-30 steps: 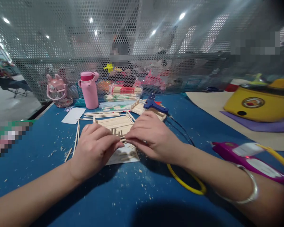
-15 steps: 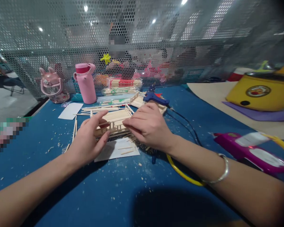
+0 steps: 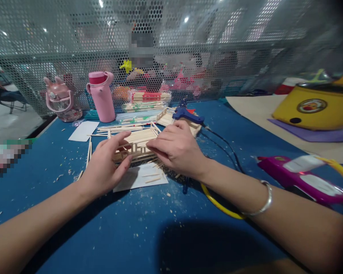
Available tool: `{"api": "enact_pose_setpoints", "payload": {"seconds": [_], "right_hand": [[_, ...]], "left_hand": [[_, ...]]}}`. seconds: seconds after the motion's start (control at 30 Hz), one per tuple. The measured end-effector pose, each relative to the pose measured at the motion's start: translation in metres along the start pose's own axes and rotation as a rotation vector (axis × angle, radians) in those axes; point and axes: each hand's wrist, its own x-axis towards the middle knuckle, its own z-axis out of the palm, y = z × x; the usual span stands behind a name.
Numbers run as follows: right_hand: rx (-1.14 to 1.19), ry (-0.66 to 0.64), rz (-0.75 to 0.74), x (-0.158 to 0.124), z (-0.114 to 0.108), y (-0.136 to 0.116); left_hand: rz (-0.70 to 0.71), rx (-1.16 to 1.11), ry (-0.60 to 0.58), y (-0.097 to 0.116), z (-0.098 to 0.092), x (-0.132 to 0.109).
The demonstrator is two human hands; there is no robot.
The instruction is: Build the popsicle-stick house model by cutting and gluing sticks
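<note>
A small model built of wooden sticks [image 3: 140,137] sits on the blue table, with a slatted deck and a low railing along its front. My left hand [image 3: 105,161] curves around its left end, thumb in front and fingers behind, gripping it. At the front railing, my right hand [image 3: 175,150] pinches a thin wooden stick with thumb and fingertips. The fingers hide most of that stick. A white paper [image 3: 140,180] with a few short stick pieces lies just in front of the model.
Behind my right hand a blue glue gun [image 3: 187,115] rests by a second stick model [image 3: 164,117]. A purple glue gun [image 3: 303,177] with a yellow cord lies at right. A pink bottle [image 3: 102,101], a clear jug [image 3: 61,102] and packaged sticks [image 3: 148,97] stand along the mesh partition.
The view has shifted slightly, so the table items sit a little higher in the picture. Both hands keep nearly the same hold on the model.
</note>
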Motion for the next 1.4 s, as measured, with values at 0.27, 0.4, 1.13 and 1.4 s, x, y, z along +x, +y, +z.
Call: {"api": "enact_pose_setpoints", "payload": {"seconds": [0.27, 0.4, 1.13, 1.4], "right_hand": [[-0.048, -0.014, -0.018, 0.001, 0.000, -0.002], [-0.057, -0.002, -0.005, 0.000, 0.000, -0.003], [0.095, 0.122, 0.157, -0.008, -0.009, 0.007], [0.342, -0.086, 0.186, 0.004, 0.001, 0.017]], "left_hand": [[-0.013, -0.002, -0.006, 0.002, -0.001, 0.000], [-0.024, -0.015, -0.013, 0.002, -0.001, 0.000], [-0.094, -0.078, 0.064, 0.005, -0.003, 0.001], [-0.264, -0.292, 0.052, -0.013, -0.008, 0.007]]}}
